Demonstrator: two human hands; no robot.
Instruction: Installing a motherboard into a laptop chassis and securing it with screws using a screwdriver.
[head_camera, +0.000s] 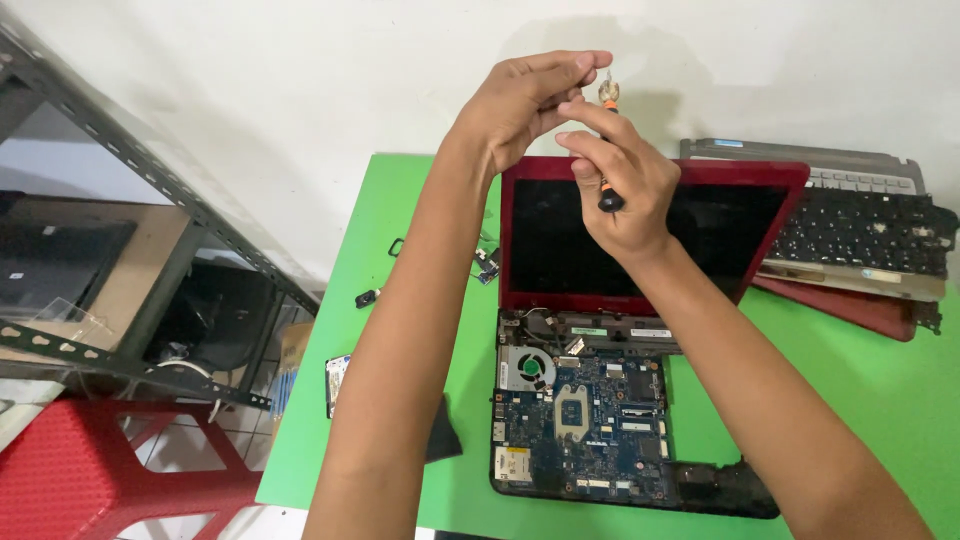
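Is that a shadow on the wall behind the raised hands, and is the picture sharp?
Head view: yes, the left hand, right hand and screwdriver cast a soft grey shadow on the white wall; light is even, the laptop circuit board stays sharp, and the shelf at the edge looks slanted.

You get one view only — your head camera, looking steeply down from close above the green table (400, 200), facing the white wall (300, 80).

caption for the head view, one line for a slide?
Both hands raised over an opened red laptop: right hand grips a screwdriver, left hand pinches its tip.
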